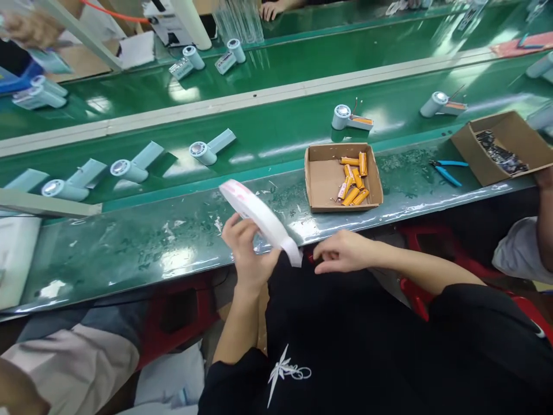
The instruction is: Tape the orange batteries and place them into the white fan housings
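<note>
My left hand (250, 253) is closed around a roll of white tape (259, 216), held on edge above the front of the bench. A short loose tape end (292, 252) hangs from the roll's lower right side. Just right of that end is my right hand (341, 252), its fingers half curled and the thumb apart from them. I see nothing held in it, and it does not touch the tape. Beyond my right hand, a cardboard box (319, 199) holds several orange-wrapped cells with wires (355, 180).
Pale blue handheld housings (203, 152) lie along the green belt (268, 135), one with an orange cell (362, 122) in its handle. Blue-handled pliers (449, 173) lie beside a box (470, 138) of small dark parts. Co-workers sit on both sides; another person's hand (273, 8) rests opposite.
</note>
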Tool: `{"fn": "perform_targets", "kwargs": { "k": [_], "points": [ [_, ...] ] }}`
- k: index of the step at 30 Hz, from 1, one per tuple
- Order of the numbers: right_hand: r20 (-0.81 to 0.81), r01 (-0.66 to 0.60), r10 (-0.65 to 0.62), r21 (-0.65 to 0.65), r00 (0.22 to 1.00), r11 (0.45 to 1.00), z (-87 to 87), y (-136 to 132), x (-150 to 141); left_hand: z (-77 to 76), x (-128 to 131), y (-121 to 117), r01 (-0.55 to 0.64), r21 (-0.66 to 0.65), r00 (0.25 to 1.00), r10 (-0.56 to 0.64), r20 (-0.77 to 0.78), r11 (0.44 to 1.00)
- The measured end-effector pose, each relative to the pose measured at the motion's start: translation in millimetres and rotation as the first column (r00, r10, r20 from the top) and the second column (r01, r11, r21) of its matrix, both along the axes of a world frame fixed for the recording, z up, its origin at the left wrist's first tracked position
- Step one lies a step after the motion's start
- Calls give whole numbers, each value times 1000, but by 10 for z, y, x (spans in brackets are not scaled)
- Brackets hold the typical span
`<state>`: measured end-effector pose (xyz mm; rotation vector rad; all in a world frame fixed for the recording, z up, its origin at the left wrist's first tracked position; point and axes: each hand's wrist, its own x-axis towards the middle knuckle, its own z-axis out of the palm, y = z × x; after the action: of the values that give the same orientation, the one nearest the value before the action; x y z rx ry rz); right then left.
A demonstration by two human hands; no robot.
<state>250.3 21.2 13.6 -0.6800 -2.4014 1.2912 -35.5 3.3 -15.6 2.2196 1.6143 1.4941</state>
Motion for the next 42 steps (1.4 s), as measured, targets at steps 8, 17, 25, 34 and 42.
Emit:
{"fn": "perform_targets", "kwargs": {
  "k": [8,17,25,34,42],
  "points": [
    [176,-289,286,-8,942,957,198,-1,-105,-220,144,84,117,-48,960,-101,261,992],
    [559,357,-735,645,383,676,404,1240,322,-828,24,572,-47,-247,942,125,312,968],
    [534,432,-686,533,494,727,198,1757,323,-819,20,594,-65,-224,994,83,72,973],
    [-397,687,-562,359,725,632,227,759,244,-652,188,285,-75,-145,996,68,-49,987],
    [-325,433,-300,507,897,745,60,527,371,-336,301,-185,1,-103,980,-21,-196,995]
  ]
}}
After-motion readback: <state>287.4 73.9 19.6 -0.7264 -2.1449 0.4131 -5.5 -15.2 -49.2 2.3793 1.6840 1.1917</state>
